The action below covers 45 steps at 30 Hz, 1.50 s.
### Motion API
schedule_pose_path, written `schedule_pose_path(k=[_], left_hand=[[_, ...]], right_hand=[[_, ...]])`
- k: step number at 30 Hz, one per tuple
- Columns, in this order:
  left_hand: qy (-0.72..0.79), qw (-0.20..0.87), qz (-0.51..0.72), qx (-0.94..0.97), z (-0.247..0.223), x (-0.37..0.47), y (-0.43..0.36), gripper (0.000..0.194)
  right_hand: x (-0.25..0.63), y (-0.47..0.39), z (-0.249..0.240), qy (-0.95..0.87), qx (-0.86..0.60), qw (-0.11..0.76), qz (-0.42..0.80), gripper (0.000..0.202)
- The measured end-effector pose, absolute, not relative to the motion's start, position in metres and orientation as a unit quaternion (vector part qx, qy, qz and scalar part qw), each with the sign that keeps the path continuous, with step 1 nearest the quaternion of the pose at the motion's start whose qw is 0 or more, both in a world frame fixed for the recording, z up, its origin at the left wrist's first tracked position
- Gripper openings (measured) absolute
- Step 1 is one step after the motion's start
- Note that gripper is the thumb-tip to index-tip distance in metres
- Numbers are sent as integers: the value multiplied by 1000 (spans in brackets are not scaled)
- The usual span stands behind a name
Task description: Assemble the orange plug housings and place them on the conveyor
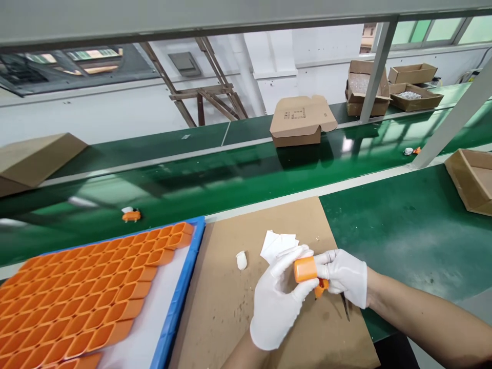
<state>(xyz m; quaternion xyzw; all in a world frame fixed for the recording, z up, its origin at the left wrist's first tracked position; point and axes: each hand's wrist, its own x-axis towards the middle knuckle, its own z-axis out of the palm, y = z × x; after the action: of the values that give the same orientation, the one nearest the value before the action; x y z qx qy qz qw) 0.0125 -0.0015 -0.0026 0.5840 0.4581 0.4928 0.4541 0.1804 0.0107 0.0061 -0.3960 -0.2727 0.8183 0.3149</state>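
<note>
Gloved in white, my left hand (pixel 274 302) grips an orange plastic cup (pixel 305 269) between thumb and fingers, above a brown cardboard sheet (pixel 226 318). At the cup's right end are the fingers of my right hand (pixel 344 274), closed round it. Below them hangs a smaller orange part (pixel 321 288), partly hidden by the fingers. A dark, thin tool (pixel 345 307) sticks out under my right hand. White paper pieces (pixel 277 244) lie just behind the hands, and a small white part (pixel 241 260) rests to their left.
A blue-edged tray (pixel 183 287) with several orange cups (pixel 126 277) stands at the left. Behind runs a green belt (pixel 215 182) carrying small orange and white pieces (pixel 131 215). Cardboard boxes (pixel 302 120) sit beyond it; another box (pixel 471 179) is at the right.
</note>
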Motion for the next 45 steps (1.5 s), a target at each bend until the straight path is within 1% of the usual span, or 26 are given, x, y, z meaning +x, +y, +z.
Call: schedule_pose_path(k=[3,5,9,13,16,18,19,21,22,23,25,27,28,29,31,33,35,38,40,42,45], left_hand=[[438,358,487,666,-4,14,-3,39],[399,323,493,702,-2,14,-3,40],[366,304,517,711,3,13,-3,47],[358,301,519,715,6,12,-5,48],[372,295,519,711,2,11,-4,43],[391,254,514,720,-1,10,-1,42],[398,218,507,733,-3,9,1,43],[407,144,479,764,-6,6,6,46],[413,123,461,776,-7,6,8,47],[427,119,443,779,-8,5,10,47],[474,157,421,758,-9,4,14,44],[512,234,428,707,-8,3,17,40],[524,280,437,675,-7,2,18,38],[527,327,446,645,-6,2,18,37],[523,406,460,592,-5,1,19,36],[519,450,466,558,-3,0,19,37],[511,475,467,543,-2,1,18,39],[482,518,468,530,-2,2,17,40],[486,512,451,546,-4,4,17,40],[510,476,417,583,-6,4,18,38],[531,438,378,620,-8,6,20,34]], right_hand=[[173,11,1,-253,-396,301,830,31],[169,10,0,-242,-384,283,845,28],[164,11,-1,-240,-367,254,862,23],[166,12,-5,-269,-375,254,850,32],[170,12,-2,-309,-405,306,804,40],[172,11,4,-341,-432,367,750,40],[173,10,7,-350,-447,399,720,36],[174,7,13,-391,-479,455,641,21],[174,6,15,-428,-491,473,593,14],[175,4,16,-471,-500,485,540,11],[177,2,14,-546,-512,511,423,14],[179,4,7,-555,-535,549,324,17],[179,7,2,-549,-550,556,297,19],[179,10,-5,-550,-561,548,287,21],[177,18,-17,-576,-567,495,317,27],[177,27,-26,-606,-561,439,354,30],[181,34,-27,-614,-570,417,352,33],[192,35,-17,-621,-587,412,316,46],[196,29,-7,-629,-586,411,304,40],[197,23,0,-665,-569,401,271,33],[195,18,2,-751,-526,372,143,28]])
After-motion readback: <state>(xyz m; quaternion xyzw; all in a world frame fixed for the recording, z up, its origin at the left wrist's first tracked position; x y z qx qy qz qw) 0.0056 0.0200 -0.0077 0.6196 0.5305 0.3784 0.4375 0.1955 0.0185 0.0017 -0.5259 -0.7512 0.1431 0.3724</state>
